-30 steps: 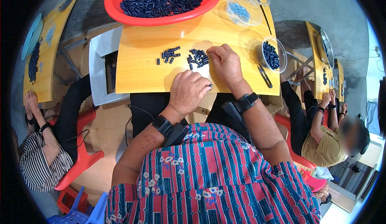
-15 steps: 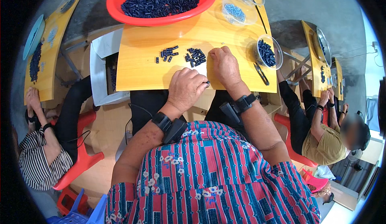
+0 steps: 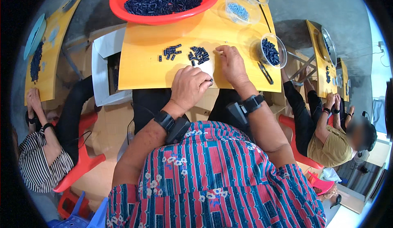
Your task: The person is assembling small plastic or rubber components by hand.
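A yellow wooden tabletop [image 3: 141, 70] faces the wearer. A big red basin [image 3: 163, 20], heaped with short dark pieces, sits at its far left. The left hand [image 3: 189, 84] is at the middle of the near edge; its grip is closed, thumb against fingers, on a small dark piece [image 3: 211, 80] whose end pokes out over that edge. The right hand [image 3: 232, 66] is just beside it, rightward, fingers curled; whether its grip has hold of anything, I cannot tell. A clear tub [image 3: 283, 52] of dark pieces stands by the right edge, and a clear bowl [image 3: 253, 13] of tiny pale-blue bits near the far right corner. Left of the right hand lies a dark cluster [image 3: 198, 56], with a looser group [image 3: 172, 52] further left. Dark tweezers [image 3: 265, 73] lie near the near right corner.
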Tool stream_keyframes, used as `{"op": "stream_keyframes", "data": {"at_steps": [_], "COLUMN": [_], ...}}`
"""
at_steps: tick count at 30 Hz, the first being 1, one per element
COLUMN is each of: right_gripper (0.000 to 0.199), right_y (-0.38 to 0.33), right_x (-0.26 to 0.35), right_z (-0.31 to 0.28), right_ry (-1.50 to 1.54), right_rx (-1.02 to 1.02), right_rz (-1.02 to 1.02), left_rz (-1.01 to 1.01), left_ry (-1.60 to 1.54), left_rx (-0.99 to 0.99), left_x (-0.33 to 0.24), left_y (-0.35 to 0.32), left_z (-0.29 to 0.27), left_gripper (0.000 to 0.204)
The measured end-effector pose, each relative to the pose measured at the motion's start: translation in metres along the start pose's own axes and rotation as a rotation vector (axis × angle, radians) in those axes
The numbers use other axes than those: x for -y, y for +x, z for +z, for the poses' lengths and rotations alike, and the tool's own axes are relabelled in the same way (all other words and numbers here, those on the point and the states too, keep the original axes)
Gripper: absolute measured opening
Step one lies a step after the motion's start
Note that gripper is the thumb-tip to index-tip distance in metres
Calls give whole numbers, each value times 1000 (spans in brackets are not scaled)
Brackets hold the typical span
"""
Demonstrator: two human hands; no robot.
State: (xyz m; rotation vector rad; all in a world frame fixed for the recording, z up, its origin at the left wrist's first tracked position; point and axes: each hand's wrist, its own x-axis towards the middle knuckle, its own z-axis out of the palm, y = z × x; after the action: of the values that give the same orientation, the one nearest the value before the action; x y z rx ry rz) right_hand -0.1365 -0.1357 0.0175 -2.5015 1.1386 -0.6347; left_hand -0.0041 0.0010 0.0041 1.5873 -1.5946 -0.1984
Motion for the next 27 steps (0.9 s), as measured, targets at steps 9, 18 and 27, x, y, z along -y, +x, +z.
{"op": "stream_keyframes", "data": {"at_steps": [9,18,27], "right_gripper": [17,16,15], "right_y": [-16,-42,-49], "right_x": [1,9,10], "right_z": [-21,-23,-20], "right_ry": [966,1030,943], "right_rx": [228,346,329], "right_rz": [451,574,482], "left_rz": [-13,13,-2], "left_ry": [14,30,33], "left_rx": [-10,-33,-35], "left_x": [3,3,2], "left_y": [0,0,-1], "left_z": [3,4,3], "left_gripper": [11,14,14]}}
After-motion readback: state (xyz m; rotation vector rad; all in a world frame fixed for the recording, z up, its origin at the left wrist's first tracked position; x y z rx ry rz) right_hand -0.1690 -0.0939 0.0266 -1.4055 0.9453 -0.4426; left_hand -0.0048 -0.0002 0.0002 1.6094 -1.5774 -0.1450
